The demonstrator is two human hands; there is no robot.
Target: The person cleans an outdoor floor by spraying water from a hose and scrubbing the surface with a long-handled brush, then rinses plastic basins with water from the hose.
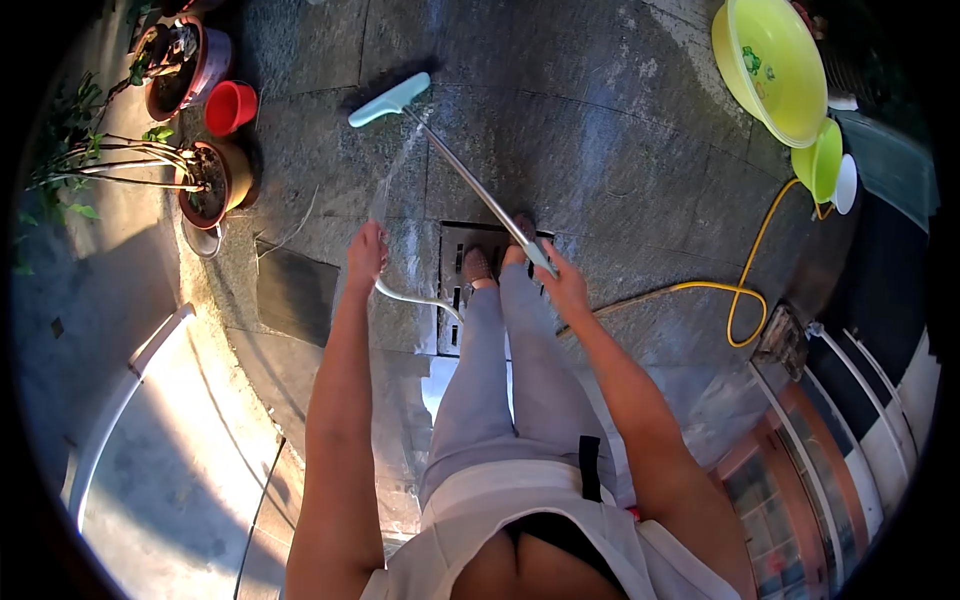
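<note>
My left hand (367, 254) is closed around the end of a pale hose (418, 298). A thin stream of water (392, 172) runs from it up toward the floor brush. My right hand (563, 282) grips the grey end of the long-handled floor brush (462, 172). Its metal pole slants up and left to a light-blue head (390, 100), which rests on the wet paving. The bristles are hidden under the head. Behind my legs the pale hose passes out of sight.
My feet stand on a slotted drain cover (450, 240). Potted plants (215, 185) and a red pot (230, 108) line the left. At the upper right are a large yellow-green basin (735, 60) and a smaller green one (818, 160). A yellow hose (745, 290) loops on the right.
</note>
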